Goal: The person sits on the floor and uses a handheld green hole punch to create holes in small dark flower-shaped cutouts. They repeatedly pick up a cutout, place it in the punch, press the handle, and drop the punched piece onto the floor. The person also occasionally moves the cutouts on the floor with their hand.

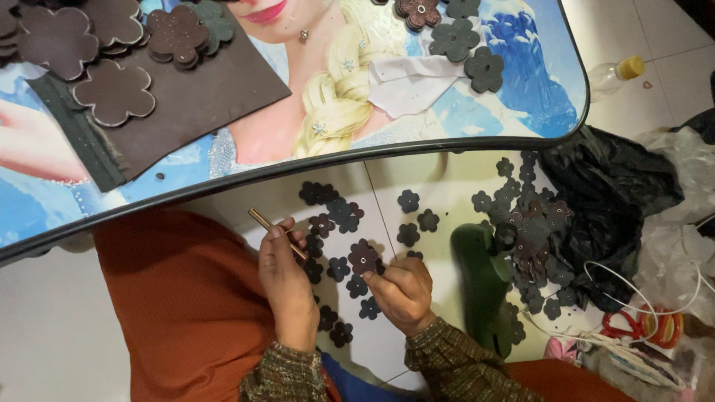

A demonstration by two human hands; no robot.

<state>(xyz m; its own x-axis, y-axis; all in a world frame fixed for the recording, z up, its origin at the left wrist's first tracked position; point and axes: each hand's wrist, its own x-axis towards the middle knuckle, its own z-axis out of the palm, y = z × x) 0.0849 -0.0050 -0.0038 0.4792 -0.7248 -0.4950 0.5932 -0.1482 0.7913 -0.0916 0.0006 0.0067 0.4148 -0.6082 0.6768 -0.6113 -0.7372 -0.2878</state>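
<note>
My left hand (287,286) grips a thin brass-coloured tube tool (274,231), its tip pointing up and left. My right hand (402,292) pinches a small dark brown flower-shaped leather piece (363,257) between thumb and fingers. Both hands hover above a white tiled floor (439,186) scattered with several small dark flower cutouts (335,212). Knitted brown sleeves cover both wrists, and an orange cloth (186,298) lies over my lap at left.
A low table with a cartoon picture top (387,97) carries a dark brown leather sheet (201,97) and larger flower cutouts (115,93). Right: a green slipper (480,275), a pile of cutouts (532,238), black plastic bag (611,201), red scissors (625,325), plastic bottle (614,74).
</note>
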